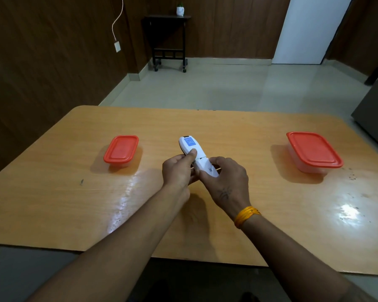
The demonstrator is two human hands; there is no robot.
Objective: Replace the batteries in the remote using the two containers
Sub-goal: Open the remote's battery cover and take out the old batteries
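A white remote with a blue label on its back is held face down above the middle of the wooden table. My left hand grips its middle, thumb pressed on the back. My right hand holds the near end, fingers around the battery cover, which has slid a little out of line with the body. A small clear container with a red lid stands shut at the left. A larger one with a red lid stands shut at the right. No batteries are visible.
The table's front edge runs close to my body. Beyond the table lies a tiled floor, with a dark side table holding a small potted plant against the back wall. A grey cabinet stands at the far right.
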